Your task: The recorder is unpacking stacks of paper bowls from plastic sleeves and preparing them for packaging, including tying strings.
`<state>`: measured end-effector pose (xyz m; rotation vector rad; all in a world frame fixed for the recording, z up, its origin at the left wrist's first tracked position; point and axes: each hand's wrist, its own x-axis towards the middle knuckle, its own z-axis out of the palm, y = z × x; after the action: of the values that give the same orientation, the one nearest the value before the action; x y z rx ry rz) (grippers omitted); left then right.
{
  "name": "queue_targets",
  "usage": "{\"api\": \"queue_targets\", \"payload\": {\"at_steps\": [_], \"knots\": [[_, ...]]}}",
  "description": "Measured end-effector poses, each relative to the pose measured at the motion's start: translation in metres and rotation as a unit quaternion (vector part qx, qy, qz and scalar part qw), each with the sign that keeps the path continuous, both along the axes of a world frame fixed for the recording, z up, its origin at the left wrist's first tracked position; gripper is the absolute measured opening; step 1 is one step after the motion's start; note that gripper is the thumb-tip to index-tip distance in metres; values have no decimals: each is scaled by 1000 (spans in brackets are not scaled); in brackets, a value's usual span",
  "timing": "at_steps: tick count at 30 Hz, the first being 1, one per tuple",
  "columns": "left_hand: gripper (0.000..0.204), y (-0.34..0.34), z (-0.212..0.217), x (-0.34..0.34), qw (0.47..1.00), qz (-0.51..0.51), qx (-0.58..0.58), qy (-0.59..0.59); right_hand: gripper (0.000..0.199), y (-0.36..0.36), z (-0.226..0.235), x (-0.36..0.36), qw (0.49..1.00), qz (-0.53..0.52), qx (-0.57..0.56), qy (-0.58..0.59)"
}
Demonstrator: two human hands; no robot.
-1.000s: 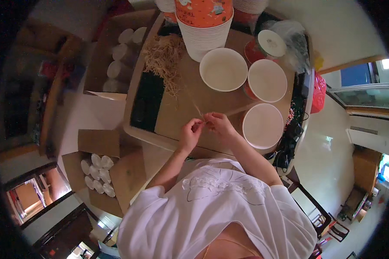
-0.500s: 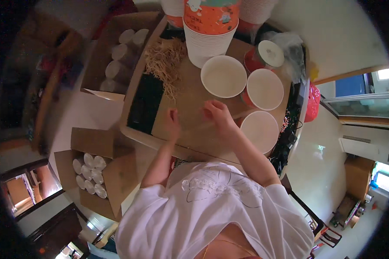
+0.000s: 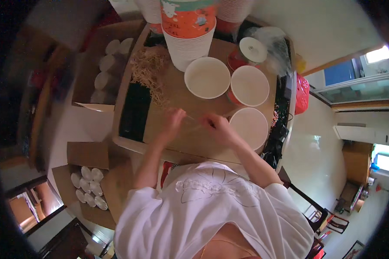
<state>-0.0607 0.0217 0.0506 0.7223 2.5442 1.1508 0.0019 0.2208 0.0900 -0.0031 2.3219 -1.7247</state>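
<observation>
My left hand (image 3: 173, 121) and my right hand (image 3: 215, 126) are close together over the brown tabletop (image 3: 181, 142). Between them they pinch a thin pale stick (image 3: 192, 118), one hand at each end. A heap of the same thin sticks (image 3: 148, 71) lies at the left of the table. Three open white paper bowls stand to the right: one at the back (image 3: 207, 77), one beside it (image 3: 250, 85), and one (image 3: 250, 127) right next to my right hand.
A tall stack of white and orange bowls (image 3: 188, 30) stands at the back of the table, with a lidded red bowl (image 3: 251, 51) and clear plastic wrap beside it. Cardboard boxes of white cups sit on the floor at left (image 3: 110, 64) and lower left (image 3: 88, 190). A red basket (image 3: 301, 94) hangs off the right edge.
My left hand reached toward the stick heap half a second ago and has come back to meet my right hand, with a stick now held between them.
</observation>
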Motion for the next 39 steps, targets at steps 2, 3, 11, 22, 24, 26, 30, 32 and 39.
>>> {"api": "queue_targets", "payload": {"at_steps": [2, 3, 11, 22, 24, 26, 30, 32, 39], "knots": [[9, -15, -3, -17, 985, -7, -113, 133, 12, 18, 15, 24, 994, 23, 101, -23], [10, -21, -1, -27, 981, -13, -146, 128, 12, 28, 21, 36, 990, 48, 119, -64], [15, -18, -19, -47, 971, 5, -31, 235, 10, 76, 90, 93, 990, 120, -29, -71], [14, 65, -22, 55, 971, -167, -87, 149, 19, 144, 135, 168, 824, -316, -451, 135], [15, 107, 14, 64, 993, -96, 35, 62, 10, 149, 134, 172, 818, -450, -349, 84], [13, 145, 34, 79, 986, -126, 98, 49, 14, 152, 129, 162, 850, -418, -317, 50], [17, 204, -2, 113, 971, -238, 36, -17, 19, 143, 113, 140, 902, -366, -220, 59], [20, 207, -11, 120, 962, -273, -21, -17, 20, 138, 110, 131, 918, -342, -198, 42], [13, 109, -10, 102, 950, -225, -186, 109, 16, 117, 52, 124, 920, -256, -295, -40]]}}
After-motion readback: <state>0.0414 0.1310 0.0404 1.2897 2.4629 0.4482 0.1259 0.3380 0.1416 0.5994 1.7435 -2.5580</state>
